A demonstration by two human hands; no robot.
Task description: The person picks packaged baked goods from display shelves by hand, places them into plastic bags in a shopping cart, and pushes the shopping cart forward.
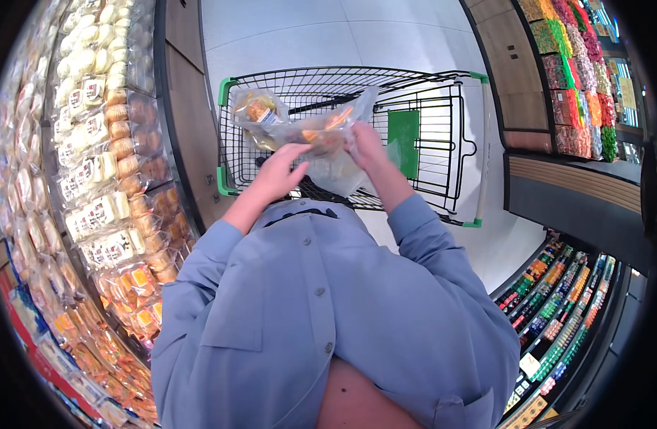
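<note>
My right hand (367,146) grips the gathered side of a clear plastic bag (363,104), which is raised over a wire shopping cart (328,68). Inside that bag are packaged goods with orange on the wrapping, blurred by motion. My left hand (281,172) is at the bag's lower left, thumb and fingers apart, holding nothing that I can see. Whether its fingertips touch the plastic I cannot tell. Another clear bag with a labelled package of food (261,111) lies in the cart's left end. The held bag hides part of the basket.
Bakery shelves (181,107) with wrapped buns (92,40) and breads (100,171) run along the left. A green panel (403,145) is on the cart. Bins of colourful wrapped sweets (567,80) stand at upper right, with shelves of small packaged goods (559,305) at lower right. Pale floor (328,37) lies beyond the cart.
</note>
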